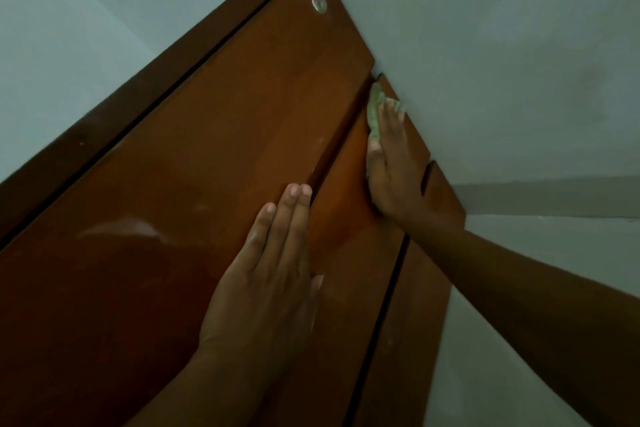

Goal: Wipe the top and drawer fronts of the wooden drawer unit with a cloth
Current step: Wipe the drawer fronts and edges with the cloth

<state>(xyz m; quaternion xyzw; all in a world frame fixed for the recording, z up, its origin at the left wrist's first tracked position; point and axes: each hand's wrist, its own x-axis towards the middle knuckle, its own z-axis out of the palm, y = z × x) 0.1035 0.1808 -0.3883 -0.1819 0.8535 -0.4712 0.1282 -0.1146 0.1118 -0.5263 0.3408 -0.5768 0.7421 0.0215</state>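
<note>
The reddish-brown wooden drawer unit (214, 135) fills the middle of the head view, seen steeply from above and tilted. My right hand (391, 167) presses a pale green cloth (375, 108) flat against a drawer front (349, 218), near its far end by the wall. Most of the cloth is hidden under the fingers. My left hand (273, 274) lies flat on the unit's top with fingers together, its fingertips at the front edge; it holds nothing.
A round metal fitting (319, 3) sits near the far corner of the top. A light grey wall borders the unit on the left, and grey floor with a darker band (554, 196) lies to the right. Another drawer front (415, 305) shows below.
</note>
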